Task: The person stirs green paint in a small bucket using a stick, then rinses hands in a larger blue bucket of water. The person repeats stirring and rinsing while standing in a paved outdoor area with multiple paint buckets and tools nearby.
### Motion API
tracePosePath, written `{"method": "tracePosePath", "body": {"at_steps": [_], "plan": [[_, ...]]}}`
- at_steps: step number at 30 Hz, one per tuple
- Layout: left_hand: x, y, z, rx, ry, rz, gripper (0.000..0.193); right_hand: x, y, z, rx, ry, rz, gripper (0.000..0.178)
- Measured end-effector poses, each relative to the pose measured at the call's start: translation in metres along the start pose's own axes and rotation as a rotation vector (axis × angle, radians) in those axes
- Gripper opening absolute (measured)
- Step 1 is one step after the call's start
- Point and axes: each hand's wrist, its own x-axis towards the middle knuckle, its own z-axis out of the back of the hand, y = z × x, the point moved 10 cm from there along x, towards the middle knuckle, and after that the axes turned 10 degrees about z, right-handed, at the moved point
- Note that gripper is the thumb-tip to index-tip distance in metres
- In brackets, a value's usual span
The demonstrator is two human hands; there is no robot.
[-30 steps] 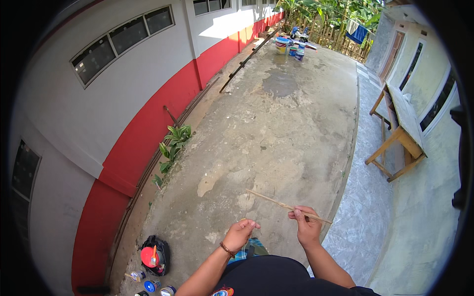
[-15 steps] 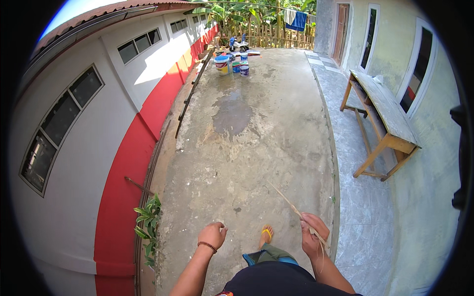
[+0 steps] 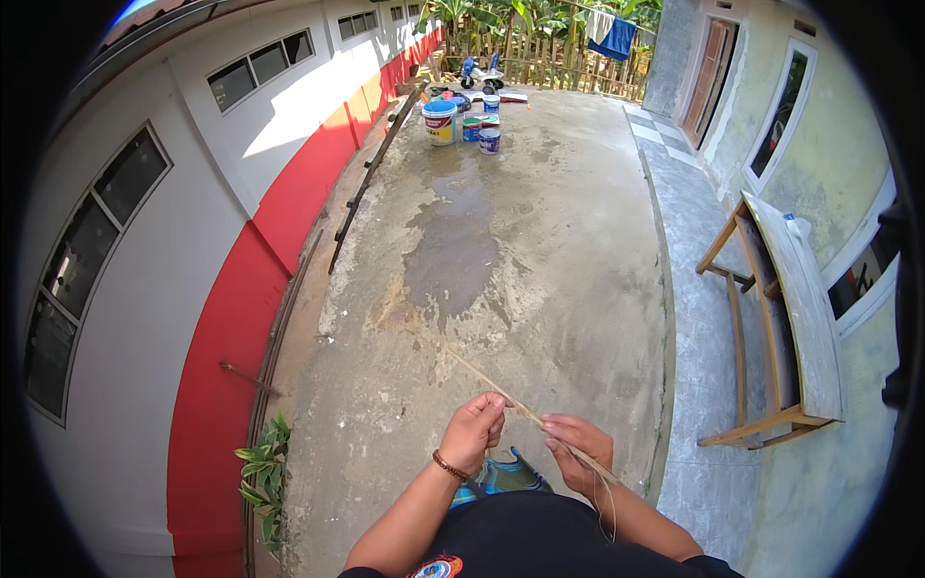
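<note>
My right hand point(image 3: 580, 451) is closed round a long, thin tan strip point(image 3: 525, 409) that looks like dried stalk or wood. Its narrow end points up and to the left, over the concrete. Fine loose strands point(image 3: 609, 511) trail from its lower end below my right hand. Farther up the strip, my left hand point(image 3: 472, 435) has its thumb and fingertips pinched against it. A beaded bracelet circles my left wrist.
Concrete paving point(image 3: 568, 260) has a wet patch point(image 3: 453, 246) ahead. Beyond stand paint buckets point(image 3: 440, 125) and a toy motorbike point(image 3: 482, 73). A wooden bench-like table point(image 3: 805, 308) lines the right-hand tiled walkway point(image 3: 708, 405); a leafy plant point(image 3: 262, 472) grows by the left wall.
My left hand has moved right and onto the strip. My right hand has come slightly left with it. The view has shifted, and the sandalled foot is no longer visible.
</note>
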Motion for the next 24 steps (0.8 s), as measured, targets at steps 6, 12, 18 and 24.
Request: {"method": "tracePosePath", "body": {"at_steps": [6, 12, 18, 24], "plan": [[0.199, -0.144, -0.012, -0.08, 0.024, 0.104, 0.024, 0.16, -0.146, 0.029, -0.076, -0.063, -0.017, 0.023], [0.425, -0.236, -0.04, 0.023, 0.075, 0.141, 0.019, 0.274, -0.316, 0.083, -0.188, -0.078, -0.057, 0.021], [0.655, -0.358, -0.067, 0.176, -0.153, -0.127, 0.019, 0.4, -0.537, 0.122, 0.356, 0.194, -0.331, 0.035], [0.812, -0.484, -0.077, 0.408, -0.286, -0.31, 0.02, 0.545, -0.705, 0.143, 1.215, 0.462, -0.646, 0.043]]}}
